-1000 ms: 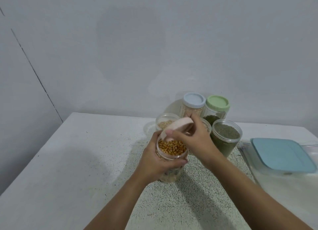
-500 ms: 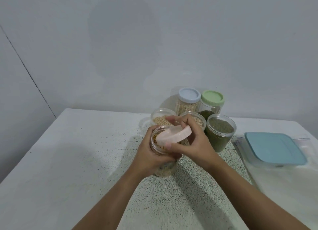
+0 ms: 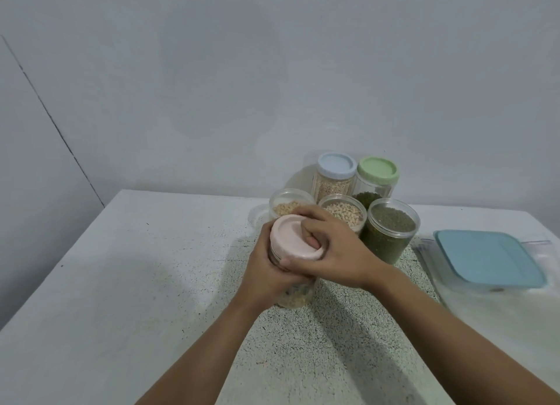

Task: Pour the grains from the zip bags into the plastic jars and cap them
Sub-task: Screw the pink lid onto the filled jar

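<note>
A clear plastic jar of yellow corn point(image 3: 295, 295) stands on the table point(image 3: 121, 283), mostly hidden by my hands. My left hand point(image 3: 266, 271) grips its body from the left. A pink lid point(image 3: 289, 238) now sits on the jar's mouth, and my right hand point(image 3: 336, 250) curls over it, fingers on top and thumb at its front rim. Behind stand three uncapped jars: pale grains point(image 3: 286, 207), beige grains point(image 3: 344, 212) and dark green grains point(image 3: 391, 232).
At the back are a blue-lidded jar point(image 3: 335, 174) and a green-lidded jar point(image 3: 377, 177). A clear box with a blue lid point(image 3: 488, 257) lies at the right on flat zip bags point(image 3: 539, 244). A clear lid point(image 3: 257, 220) lies left of the jars. The wall is close behind.
My right hand brought the tilted pink lid down from above the open jar and set it flat on the mouth; the corn is now covered. The left hand kept its hold on the jar.
</note>
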